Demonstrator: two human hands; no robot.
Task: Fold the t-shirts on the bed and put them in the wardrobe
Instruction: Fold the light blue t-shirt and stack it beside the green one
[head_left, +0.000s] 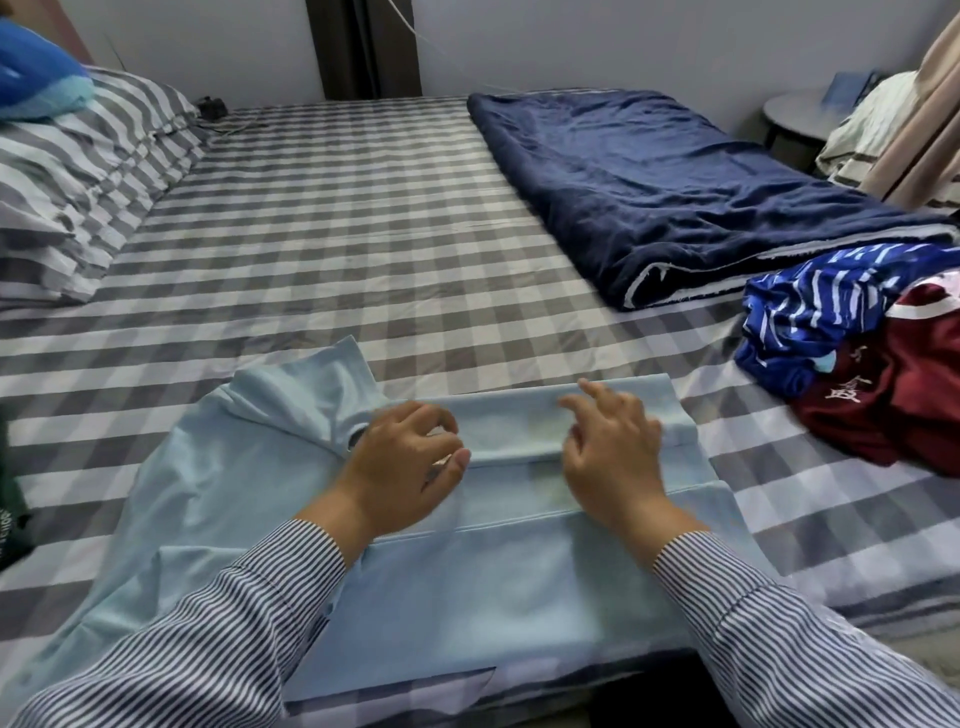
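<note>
A light blue t-shirt (467, 587) lies spread on the checked bed (337, 218) near its front edge, with its far part folded over into a band. My left hand (405, 467) rests on the shirt beside the collar, fingers curled loosely, thumb against the fold. My right hand (613, 452) hovers over or touches the folded band, fingers relaxed and slightly blurred. At the right of the bed lie a crumpled blue-and-white t-shirt (815, 317) and a dark red t-shirt (893, 395) piled together.
A folded navy blanket (660, 192) covers the far right of the bed. Striped pillows (83, 176) sit at the left, with a blue item (36, 78) on top. A round side table (795, 117) and a beige curtain (924, 114) stand at the right. A dark green cloth (10, 514) shows at the left edge.
</note>
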